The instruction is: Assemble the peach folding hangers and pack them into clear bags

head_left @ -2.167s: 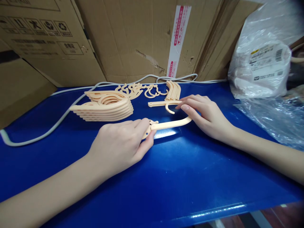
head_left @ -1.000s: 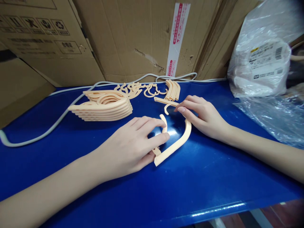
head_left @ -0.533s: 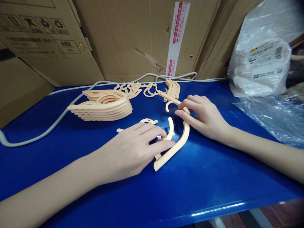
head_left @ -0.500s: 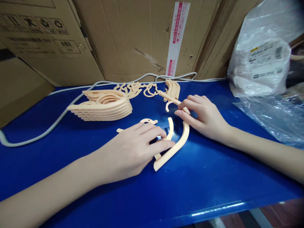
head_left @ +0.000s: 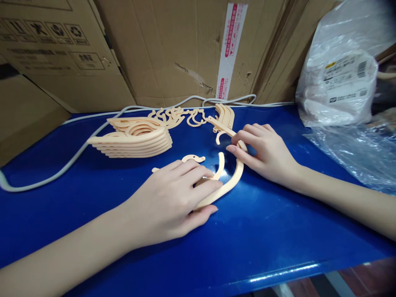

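My left hand (head_left: 176,194) is closed around the near end of a curved cream plastic hanger arm (head_left: 232,181), with the thumb on its near side. That end is hidden under the fingers. My right hand (head_left: 262,148) pinches a cream hanger piece (head_left: 241,145) between thumb and index finger, close to the far end of the curved arm. Whether the two are joined I cannot tell. From under my right fingers a straight cream strip (head_left: 221,126) runs back. Beside my left fingers lie a curved cream piece (head_left: 220,165) and a small cream hook part (head_left: 194,158), both partly covered.
A stack of cream hangers (head_left: 136,142) stands at left on the blue table (head_left: 262,247). Loose hooks (head_left: 168,115) and a group of curved arms (head_left: 227,113) lie behind. A white cable (head_left: 68,171), cardboard boxes (head_left: 173,41) and a plastic bag (head_left: 337,86) border the table.
My left thumb has come out around the near side of the curved arm, covering its near end, which has shifted slightly left and away. My right hand has barely moved.
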`<state>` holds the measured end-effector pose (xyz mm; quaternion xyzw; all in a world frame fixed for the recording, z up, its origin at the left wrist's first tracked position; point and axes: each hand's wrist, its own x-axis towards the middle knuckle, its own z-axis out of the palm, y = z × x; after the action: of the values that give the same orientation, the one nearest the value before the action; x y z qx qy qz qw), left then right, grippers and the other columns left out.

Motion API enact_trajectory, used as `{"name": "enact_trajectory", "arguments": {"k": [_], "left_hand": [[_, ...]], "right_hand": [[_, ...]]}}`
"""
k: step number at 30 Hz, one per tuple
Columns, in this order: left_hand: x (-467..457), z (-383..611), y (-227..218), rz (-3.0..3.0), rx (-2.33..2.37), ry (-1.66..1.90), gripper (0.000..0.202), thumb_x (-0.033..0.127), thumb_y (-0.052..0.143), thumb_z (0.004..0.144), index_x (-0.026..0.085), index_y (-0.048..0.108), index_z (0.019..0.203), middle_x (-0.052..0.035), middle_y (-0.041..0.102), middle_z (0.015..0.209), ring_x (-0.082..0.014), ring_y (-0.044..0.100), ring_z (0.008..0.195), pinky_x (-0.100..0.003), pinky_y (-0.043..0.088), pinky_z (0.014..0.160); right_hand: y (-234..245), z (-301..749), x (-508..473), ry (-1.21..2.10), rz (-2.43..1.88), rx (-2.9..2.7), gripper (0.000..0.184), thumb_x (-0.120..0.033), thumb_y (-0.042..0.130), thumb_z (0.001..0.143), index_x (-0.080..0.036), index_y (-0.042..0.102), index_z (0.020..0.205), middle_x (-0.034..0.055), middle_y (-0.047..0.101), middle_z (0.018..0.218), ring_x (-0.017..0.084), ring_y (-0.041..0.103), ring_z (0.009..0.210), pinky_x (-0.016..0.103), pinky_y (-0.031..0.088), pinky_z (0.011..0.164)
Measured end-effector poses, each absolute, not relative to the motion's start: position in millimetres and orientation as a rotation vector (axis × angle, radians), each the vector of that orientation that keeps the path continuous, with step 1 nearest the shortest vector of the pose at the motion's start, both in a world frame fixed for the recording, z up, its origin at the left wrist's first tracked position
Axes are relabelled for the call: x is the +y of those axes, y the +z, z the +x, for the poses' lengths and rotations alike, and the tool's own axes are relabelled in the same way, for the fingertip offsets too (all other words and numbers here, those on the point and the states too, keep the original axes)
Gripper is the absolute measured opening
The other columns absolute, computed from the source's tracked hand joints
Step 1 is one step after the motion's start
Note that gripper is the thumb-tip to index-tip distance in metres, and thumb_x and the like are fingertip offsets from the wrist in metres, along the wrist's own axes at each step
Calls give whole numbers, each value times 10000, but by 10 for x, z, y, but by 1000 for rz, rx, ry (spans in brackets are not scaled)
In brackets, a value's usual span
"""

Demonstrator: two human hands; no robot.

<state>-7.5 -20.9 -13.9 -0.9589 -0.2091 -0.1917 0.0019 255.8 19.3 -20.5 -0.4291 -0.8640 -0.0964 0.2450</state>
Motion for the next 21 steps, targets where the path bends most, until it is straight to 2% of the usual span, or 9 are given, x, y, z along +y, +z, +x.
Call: {"name": "enact_trajectory", "arguments": {"k": [6, 13, 21], "left_hand": [[-217, -74, -135, -2977, -652, -635, 210, 231, 573, 998, 177, 668, 1177, -43, 723, 1134, -243, 620, 1062, -386, 450, 992], [-220, -58, -119, -2972, -631, -627, 221, 181, 562, 993, 153, 686, 1173, -41, 743, 1117, -219, 649, 1018, -374, 443, 1030], [-226, -37, -125, -2949, -573, -613, 259, 162, 491, 1022, 150, 706, 1167, -37, 760, 1074, -222, 653, 984, -360, 486, 859]], "right_hand": [[-217, 2560, 202, -271, -1166, -2350, 257, -392, 558, 1024, -196, 639, 878, 29, 610, 796, 216, 533, 773, 356, 332, 752], [-222, 2559, 197, -276, -1165, -2366, 244, -392, 572, 1017, -197, 633, 885, 29, 614, 807, 221, 536, 779, 360, 334, 751], [-226, 2547, 192, -287, -1133, -2382, 206, -349, 580, 1012, -188, 648, 905, 38, 618, 837, 222, 545, 805, 366, 350, 769]]}}
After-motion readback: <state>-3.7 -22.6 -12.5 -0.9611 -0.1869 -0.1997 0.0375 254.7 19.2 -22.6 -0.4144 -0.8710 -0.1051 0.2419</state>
